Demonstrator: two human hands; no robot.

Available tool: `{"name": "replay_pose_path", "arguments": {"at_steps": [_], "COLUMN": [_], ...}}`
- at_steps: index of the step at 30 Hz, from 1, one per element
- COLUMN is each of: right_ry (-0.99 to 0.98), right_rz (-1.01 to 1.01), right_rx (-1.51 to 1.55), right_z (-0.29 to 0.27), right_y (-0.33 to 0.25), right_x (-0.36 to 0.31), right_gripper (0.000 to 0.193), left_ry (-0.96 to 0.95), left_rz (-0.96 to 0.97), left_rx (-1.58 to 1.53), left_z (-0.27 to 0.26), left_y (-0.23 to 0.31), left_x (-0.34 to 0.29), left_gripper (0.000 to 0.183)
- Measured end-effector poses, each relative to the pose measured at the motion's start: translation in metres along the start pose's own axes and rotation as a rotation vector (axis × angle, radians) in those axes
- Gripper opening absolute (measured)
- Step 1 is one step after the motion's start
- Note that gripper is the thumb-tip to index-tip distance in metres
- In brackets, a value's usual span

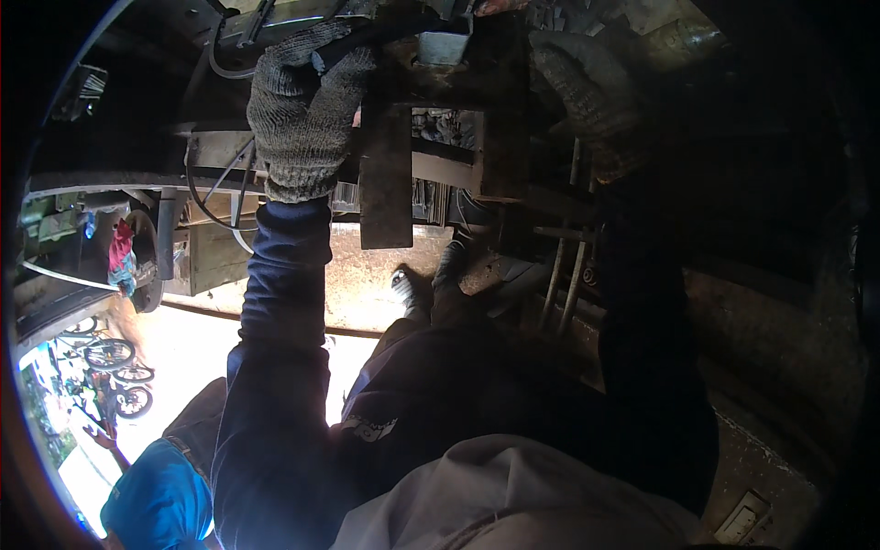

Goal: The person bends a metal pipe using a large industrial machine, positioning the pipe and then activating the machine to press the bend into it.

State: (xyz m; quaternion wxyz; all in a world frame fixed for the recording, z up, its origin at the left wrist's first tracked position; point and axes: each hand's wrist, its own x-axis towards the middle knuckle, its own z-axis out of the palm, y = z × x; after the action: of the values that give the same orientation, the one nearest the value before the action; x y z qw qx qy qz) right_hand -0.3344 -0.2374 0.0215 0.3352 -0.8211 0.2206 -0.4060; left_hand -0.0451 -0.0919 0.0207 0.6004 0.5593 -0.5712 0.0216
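Work area: dim, cluttered interior; strong daylight enters on the left, where several bicycles [110,356] stand outside.
Bench: dark, shadowed structure [449,89] across the upper middle; a flat dark plate [386,183] hangs from its near side, over the lit floor [353,261].
Hands: well apart, both in grey knitted gloves, one on each side of the bench middle.
Left hand [307,115]: fingers and thumb closed on a dark bar [390,31] near its left end.
Dark bar: at the upper edge of the view, running rightward from the left glove toward the grey metal piece.
Grey metal piece [444,48]: box-shaped, on the bench between the hands, touched by neither glove.
Right hand [587,92]: in deep shadow, fingers bent; whether it grips anything cannot be told.
Metal rods [561,270]: long, thin, below the right hand.
Left side: a red and blue cloth [121,252] hangs beside a wheel [144,261].
Operator: dark sleeves, the left one lit; feet visible on the floor below the plate.
Second person [160,500]: lower left, blue top, bent forward.
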Motion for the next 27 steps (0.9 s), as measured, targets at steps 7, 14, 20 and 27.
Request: {"name": "replay_pose_path", "arguments": {"at_steps": [7, 14, 20, 27], "right_ry": [0.008, -0.032, -0.032, -0.057], "right_rz": [0.035, 0.047, 0.102, 0.117], "right_rx": [-0.002, -0.036, 0.043, 0.047], "right_z": [-0.001, -0.004, 0.0, -0.002], "right_y": [-0.006, -0.008, -0.014, -0.018], "right_x": [-0.002, 0.0, -0.002, 0.0], "right_gripper": [0.03, 0.031, 0.032, 0.032], "left_ry": [-0.042, 0.032, -0.03, -0.056], "left_rz": [-0.069, 0.003, -0.039, -0.059], "left_rx": [-0.1, -0.038, -0.08, -0.082], "left_z": [0.003, 0.002, 0.002, -0.002], "left_y": [0.007, -0.017, 0.0, -0.006], "left_x": [0.0, -0.001, 0.0, -0.001], "left_gripper": [0.026, 0.032, 0.024, 0.025]}}
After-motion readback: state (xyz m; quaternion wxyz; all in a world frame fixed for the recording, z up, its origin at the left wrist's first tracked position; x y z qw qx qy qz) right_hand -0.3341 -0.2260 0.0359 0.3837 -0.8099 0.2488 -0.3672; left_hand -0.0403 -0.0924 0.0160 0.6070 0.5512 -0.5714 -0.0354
